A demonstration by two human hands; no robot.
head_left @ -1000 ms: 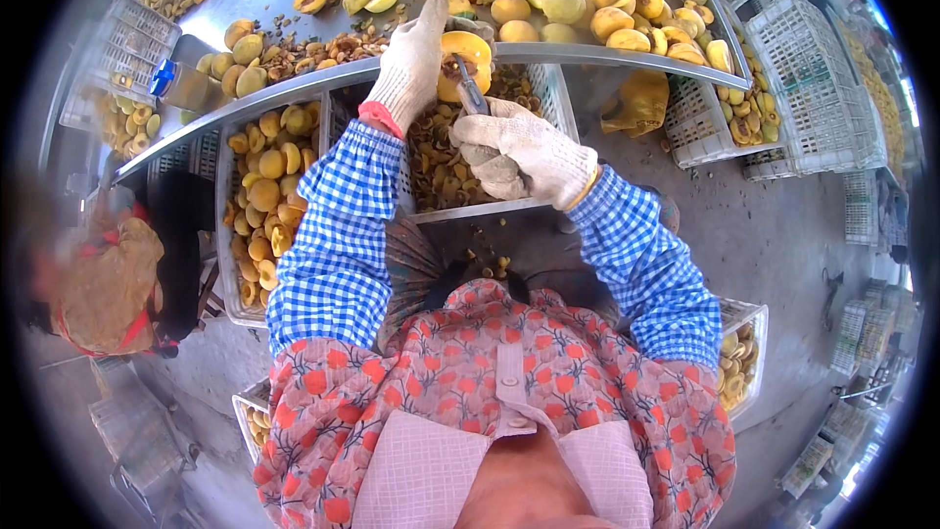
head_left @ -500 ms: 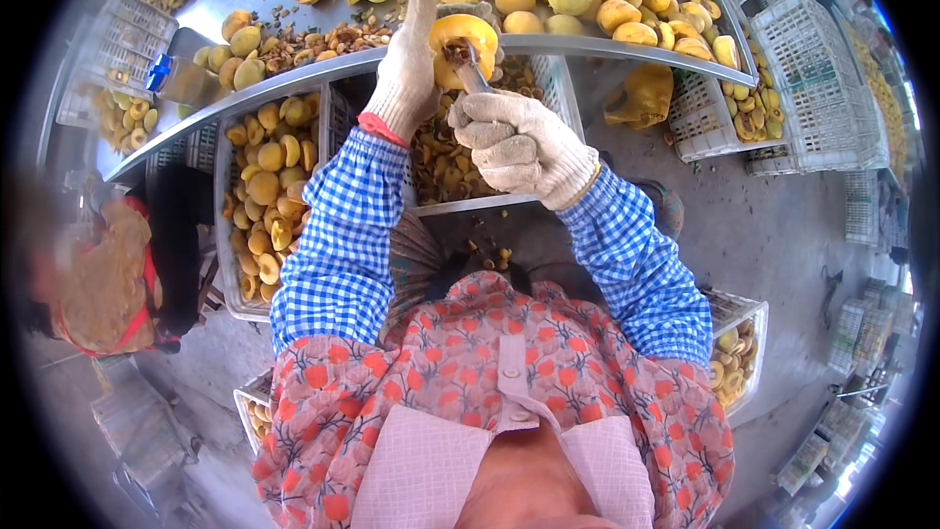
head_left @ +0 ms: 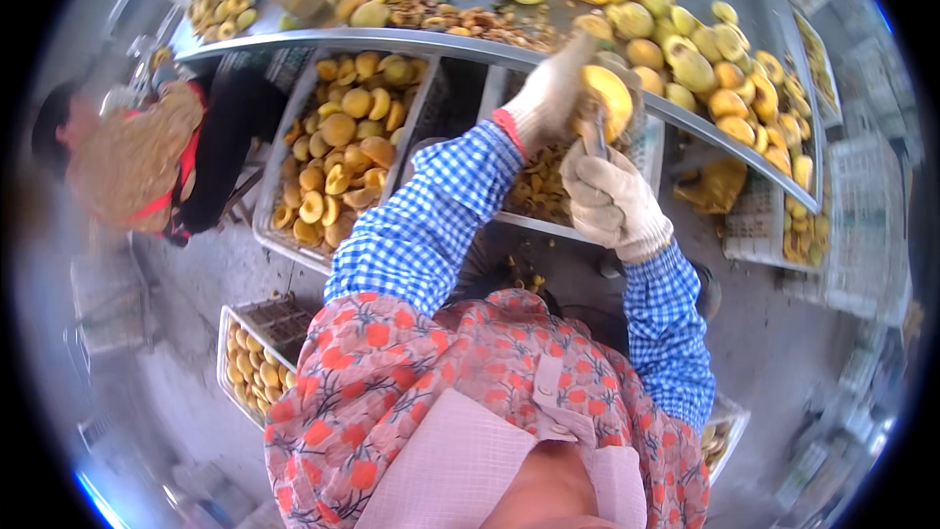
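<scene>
My left hand (head_left: 551, 96), in a white work glove, grips a halved yellow fruit (head_left: 609, 98) just below the edge of the metal table (head_left: 460, 47). My right hand (head_left: 612, 201), gloved too, holds a small metal tool (head_left: 598, 142) whose tip goes into the cut face of the fruit. Both arms wear blue checked sleeves. Under my hands lies a crate of pits and scraps (head_left: 543, 191).
Whole and halved yellow fruits (head_left: 685, 49) cover the table top, with pits (head_left: 460, 20) heaped on it. A white crate of fruit halves (head_left: 338, 152) stands on the left, a smaller one (head_left: 250, 362) by my side. A seated person (head_left: 147, 157) is at the left. More crates (head_left: 852, 225) stand on the right.
The view has swung so the table sits further right. My hands keep the fruit and the tool together; the fruit has turned a little in my left hand.
</scene>
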